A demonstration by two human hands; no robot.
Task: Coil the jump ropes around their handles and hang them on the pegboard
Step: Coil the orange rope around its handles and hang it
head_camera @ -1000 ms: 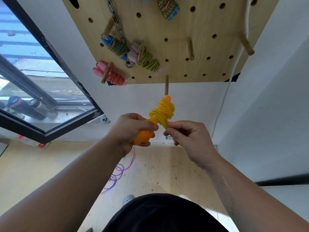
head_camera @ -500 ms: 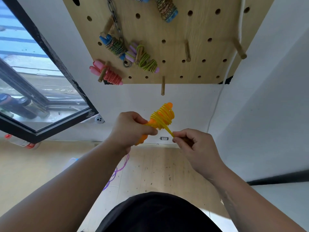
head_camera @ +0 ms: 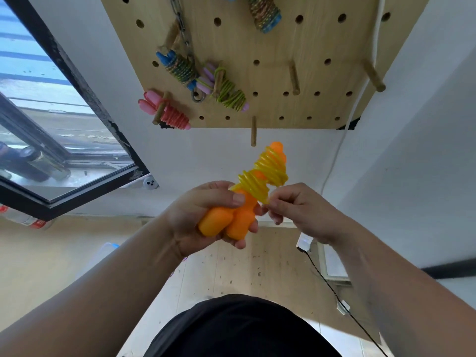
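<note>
While in left hand (head_camera: 195, 217), coiled orange jump rope (head_camera: 268, 173).

Plain indoor rm, home or small studio, can't tell which. White walls (head_camera: 206, 155) w/ a wooden pegboard (head_camera: 278, 39), coiled jump ropes (head_camera: 170, 113) hung on its wood pegs (head_camera: 294, 77). Black-framed window (head_camera: 59, 150) at left. Scuffed pale wood floor (head_camera: 231, 274) w/ a black cable (head_camera: 332, 290) across it.
</note>
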